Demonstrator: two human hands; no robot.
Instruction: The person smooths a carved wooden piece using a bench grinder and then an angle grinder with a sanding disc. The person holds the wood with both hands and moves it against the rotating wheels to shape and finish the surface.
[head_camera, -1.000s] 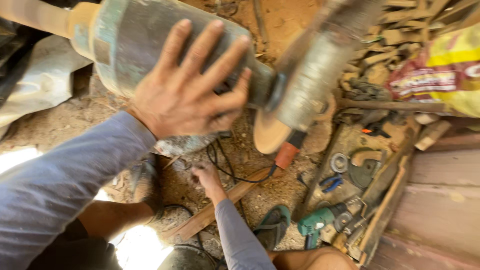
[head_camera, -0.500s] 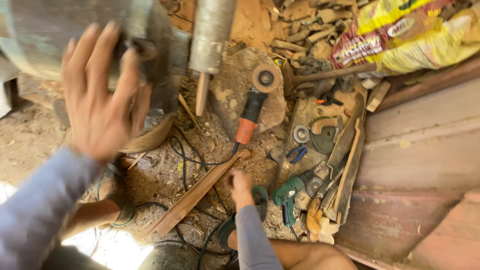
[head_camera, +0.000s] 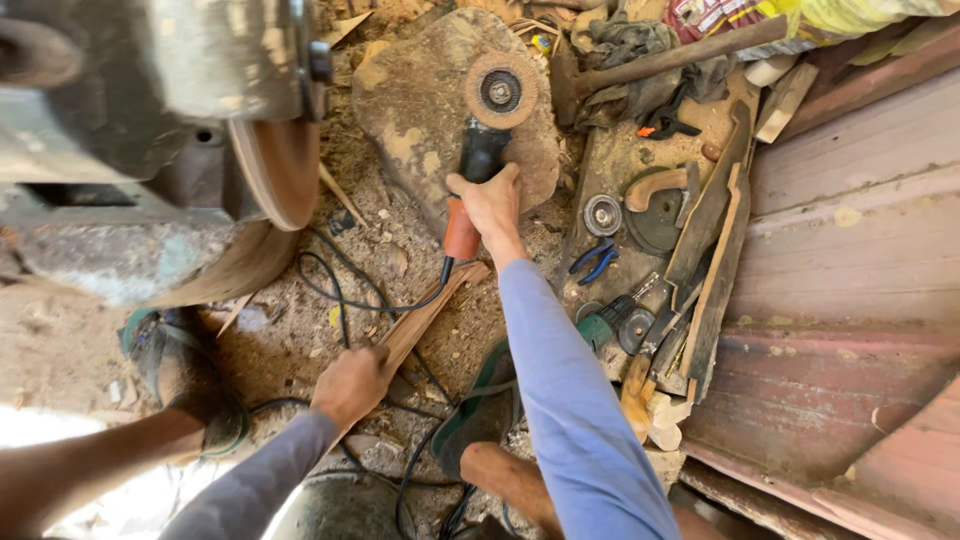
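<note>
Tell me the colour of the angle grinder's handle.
Orange, on the angle grinder under the right hand; head view.

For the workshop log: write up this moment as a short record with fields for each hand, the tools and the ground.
right hand: grips the angle grinder by its black and orange body
angle grinder disc: faces up, over a flat stone
left hand: holds the low end of a wooden strip
cable: black, loops over the dirt from the grinder's tail
nearby tools: blue pliers, green power tool, hammer
upper left: bench machine with a round disc
</note>
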